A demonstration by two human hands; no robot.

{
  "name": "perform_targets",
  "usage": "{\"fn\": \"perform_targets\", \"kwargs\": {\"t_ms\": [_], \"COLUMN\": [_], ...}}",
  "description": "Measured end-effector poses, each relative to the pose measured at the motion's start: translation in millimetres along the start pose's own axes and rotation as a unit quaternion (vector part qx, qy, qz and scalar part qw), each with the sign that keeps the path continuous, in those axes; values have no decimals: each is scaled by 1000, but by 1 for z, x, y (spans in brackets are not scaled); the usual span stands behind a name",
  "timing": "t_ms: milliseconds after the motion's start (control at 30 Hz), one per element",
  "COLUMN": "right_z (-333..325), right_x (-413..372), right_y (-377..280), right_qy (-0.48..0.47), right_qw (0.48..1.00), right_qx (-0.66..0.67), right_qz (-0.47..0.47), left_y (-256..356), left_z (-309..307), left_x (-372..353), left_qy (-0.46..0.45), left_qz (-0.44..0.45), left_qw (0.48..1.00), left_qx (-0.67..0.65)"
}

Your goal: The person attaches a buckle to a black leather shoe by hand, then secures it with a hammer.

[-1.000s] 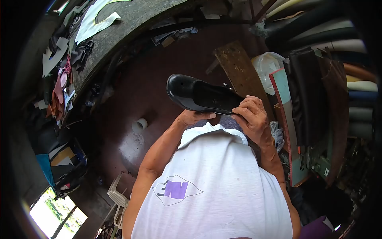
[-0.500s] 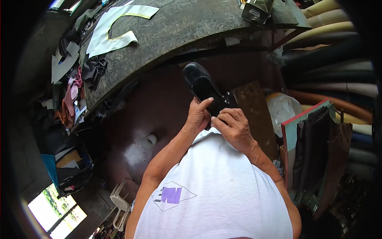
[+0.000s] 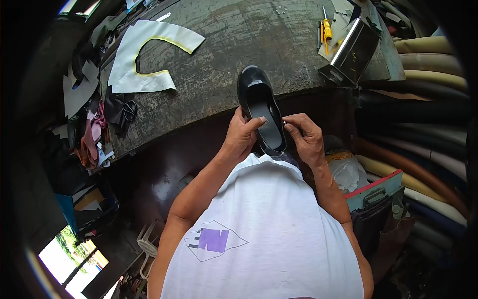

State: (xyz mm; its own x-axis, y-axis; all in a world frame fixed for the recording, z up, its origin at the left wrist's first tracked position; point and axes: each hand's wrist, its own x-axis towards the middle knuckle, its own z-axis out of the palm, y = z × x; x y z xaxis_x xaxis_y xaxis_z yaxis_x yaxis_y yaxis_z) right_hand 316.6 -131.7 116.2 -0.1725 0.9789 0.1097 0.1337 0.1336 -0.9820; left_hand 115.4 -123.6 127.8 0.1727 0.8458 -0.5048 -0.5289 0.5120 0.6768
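Note:
A glossy black shoe (image 3: 256,78), toe pointing away from me, is held in front of my lap, near the workbench edge. My left hand (image 3: 241,131) is closed on its left side, thumb pressed inside over the dark insole (image 3: 267,130). At the shoe's right side, my right hand (image 3: 307,137) pinches thumb and forefinger together. A tiny shiny bit shows at those fingertips, close to the shoe's edge; its kind is too small to tell. The shoe's heel end lies close to my white shirt.
On the workbench (image 3: 214,65) lie a white C-shaped piece with a yellow edge (image 3: 124,65), a yellow-handled screwdriver (image 3: 327,30), a metal box (image 3: 351,52) and small shiny bits (image 3: 280,10). Scissors (image 3: 130,109) and scraps are at left. Material rolls (image 3: 428,62) are stacked at right.
The shoe has risen toward the bench, and its opening now faces me more. My right hand has moved from the shoe's heel end to its right side. The view has shifted, showing more bench.

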Motion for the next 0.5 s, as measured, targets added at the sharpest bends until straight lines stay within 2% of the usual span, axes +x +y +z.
{"fn": "perform_targets", "kwargs": {"t_ms": [133, 267, 500], "right_z": [13, 29, 50], "right_x": [29, 60, 114], "right_y": [16, 12, 14], "right_qy": [31, 47, 67], "right_qw": [994, 982, 960], "right_qx": [84, 113, 124], "right_qz": [65, 142, 241], "left_y": [41, 66, 117], "left_z": [11, 0, -18], "left_x": [20, 45, 88], "left_qy": [-3, -17, -8], "left_qz": [42, 91, 3], "left_qw": [999, 993, 999], "left_qx": [32, 77, 53]}}
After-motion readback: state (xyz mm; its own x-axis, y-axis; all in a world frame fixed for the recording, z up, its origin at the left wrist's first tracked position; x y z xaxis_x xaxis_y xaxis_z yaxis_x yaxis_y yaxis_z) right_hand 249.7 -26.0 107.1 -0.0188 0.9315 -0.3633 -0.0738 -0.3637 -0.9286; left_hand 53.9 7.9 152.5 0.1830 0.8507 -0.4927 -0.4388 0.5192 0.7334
